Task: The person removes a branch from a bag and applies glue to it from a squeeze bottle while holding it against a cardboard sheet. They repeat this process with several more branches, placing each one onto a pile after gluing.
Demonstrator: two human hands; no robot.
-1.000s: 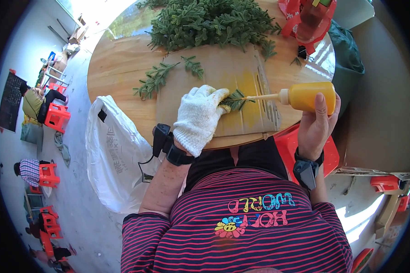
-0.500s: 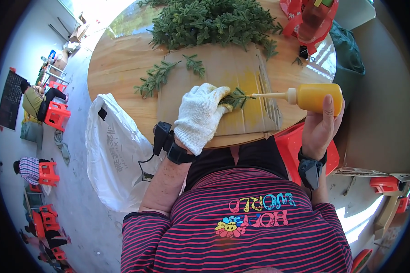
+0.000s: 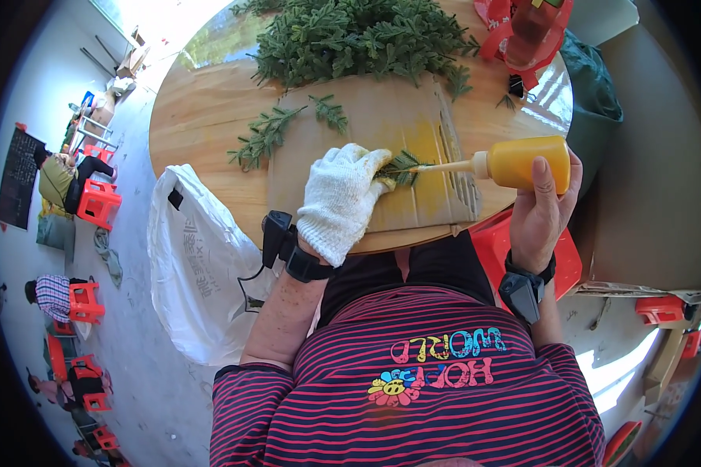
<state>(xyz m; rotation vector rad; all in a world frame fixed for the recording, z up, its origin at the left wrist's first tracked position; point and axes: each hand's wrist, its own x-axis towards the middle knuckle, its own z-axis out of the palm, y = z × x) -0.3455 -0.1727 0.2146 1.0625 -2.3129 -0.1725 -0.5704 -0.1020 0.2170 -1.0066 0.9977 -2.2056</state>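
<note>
In a white knit glove with yellow-stained fingertips, my left hand [image 3: 341, 198] pinches a small green artificial fir sprig [image 3: 402, 168] over the cardboard sheet [image 3: 366, 124]. My bare right hand [image 3: 543, 214] is wrapped round a squeeze bottle [image 3: 526, 165] of yellow liquid, held on its side. The bottle's long narrow nozzle points left, its tip at the sprig; whether it touches cannot be made out. Yellow stains mark the cardboard. Two loose sprigs, a larger one [image 3: 265, 138] and a smaller one [image 3: 331, 114], lie left of the work.
A heap of green fir sprigs [image 3: 358, 39] covers the far side of the round wooden table [image 3: 195, 117]. A red plastic bag [image 3: 522, 39] stands at the far right. A white sack [image 3: 199, 272] hangs at the left edge. A red stool [image 3: 487, 249] is at the right.
My right hand has moved left with the squeeze bottle, so the nozzle reaches further over the sprig. My left hand stays almost in place.
</note>
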